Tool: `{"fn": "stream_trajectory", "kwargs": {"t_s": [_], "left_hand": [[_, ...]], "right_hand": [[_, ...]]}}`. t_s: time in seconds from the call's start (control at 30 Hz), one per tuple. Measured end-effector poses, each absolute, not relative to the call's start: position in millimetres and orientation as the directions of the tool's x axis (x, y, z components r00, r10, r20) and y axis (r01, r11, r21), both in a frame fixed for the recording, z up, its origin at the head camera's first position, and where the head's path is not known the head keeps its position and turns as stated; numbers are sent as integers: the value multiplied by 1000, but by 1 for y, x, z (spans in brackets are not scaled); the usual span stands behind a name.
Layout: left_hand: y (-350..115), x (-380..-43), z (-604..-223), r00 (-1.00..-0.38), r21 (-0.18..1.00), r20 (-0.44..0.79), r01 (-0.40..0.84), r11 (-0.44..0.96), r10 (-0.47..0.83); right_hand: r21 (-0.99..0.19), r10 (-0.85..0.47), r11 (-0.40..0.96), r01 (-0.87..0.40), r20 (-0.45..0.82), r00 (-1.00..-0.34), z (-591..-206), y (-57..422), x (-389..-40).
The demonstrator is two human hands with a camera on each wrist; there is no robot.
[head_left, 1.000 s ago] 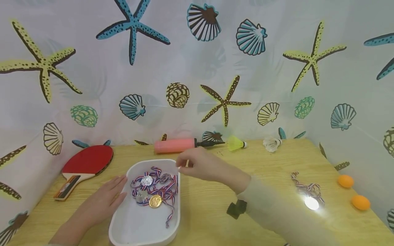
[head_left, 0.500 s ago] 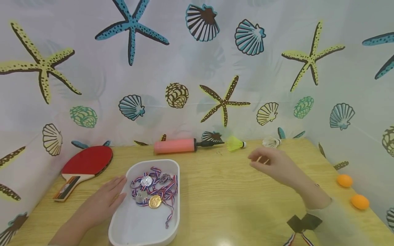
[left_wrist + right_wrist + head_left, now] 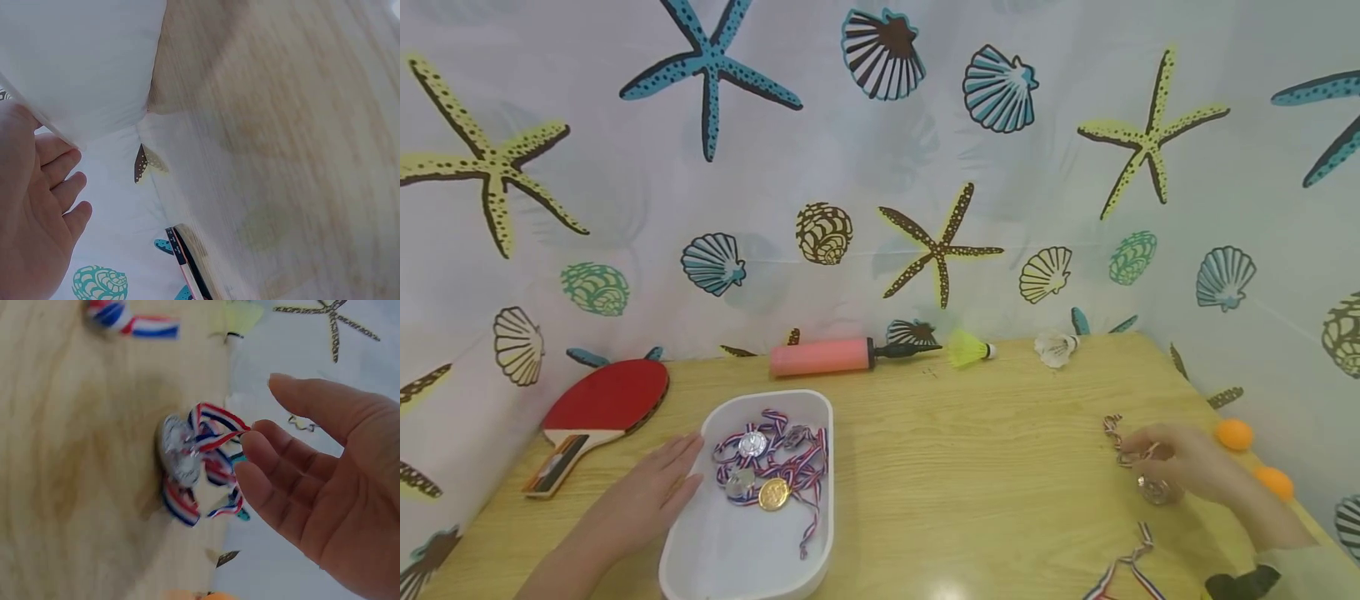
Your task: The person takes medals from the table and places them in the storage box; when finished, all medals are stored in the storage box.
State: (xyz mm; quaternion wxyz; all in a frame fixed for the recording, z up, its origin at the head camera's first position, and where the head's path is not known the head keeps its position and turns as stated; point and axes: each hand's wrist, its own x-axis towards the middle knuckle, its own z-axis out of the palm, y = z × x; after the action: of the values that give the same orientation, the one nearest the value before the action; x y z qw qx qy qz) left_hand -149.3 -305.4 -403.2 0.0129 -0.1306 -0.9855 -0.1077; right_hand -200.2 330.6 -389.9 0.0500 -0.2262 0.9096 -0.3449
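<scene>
A white tub (image 3: 745,546) holds several medals on red, white and blue ribbons, among them a gold medal (image 3: 773,493) and a silver medal (image 3: 752,444). My left hand (image 3: 643,500) rests against the tub's left rim with its fingers relaxed; in the left wrist view they lie along its outside wall. On the right of the table, my right hand (image 3: 1187,462) is over another silver medal (image 3: 178,449) with a bunched ribbon (image 3: 219,428). In the right wrist view its thumb stands apart from the fingers, and the fingertips come up to the ribbon.
A further medal ribbon (image 3: 1123,571) enters at the bottom edge. Two orange balls (image 3: 1234,434) sit along the right edge. A red paddle (image 3: 610,396) lies at left. Along the back are a pink pump (image 3: 820,357), a yellow shuttlecock (image 3: 967,349) and a white one (image 3: 1056,348).
My right hand has swung from the tub's right rim across to the medal at the right. The left hand has stayed at the tub, and the tub's contents look the same.
</scene>
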Motion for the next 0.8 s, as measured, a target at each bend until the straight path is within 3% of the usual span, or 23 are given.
{"fn": "stream_trajectory", "kwargs": {"t_s": [0.2,0.4,0.63,0.8], "left_hand": [[-306,-150,-404,-964,208,59,266,941,260],[-305,-150,-403,-967,210,47,253,944,249],[-305,-150,-403,-965,203,48,261,944,257],[-305,-150,-402,-962,196,63,273,942,266]], "right_hand": [[-623,-526,671,-403,-15,-851,-412,357,-201],[-625,-493,715,-314,-132,-860,-418,364,-200],[-557,-479,751,-355,-89,-873,-421,363,-197],[-531,-430,786,-318,-100,-897,-423,364,-199]]}}
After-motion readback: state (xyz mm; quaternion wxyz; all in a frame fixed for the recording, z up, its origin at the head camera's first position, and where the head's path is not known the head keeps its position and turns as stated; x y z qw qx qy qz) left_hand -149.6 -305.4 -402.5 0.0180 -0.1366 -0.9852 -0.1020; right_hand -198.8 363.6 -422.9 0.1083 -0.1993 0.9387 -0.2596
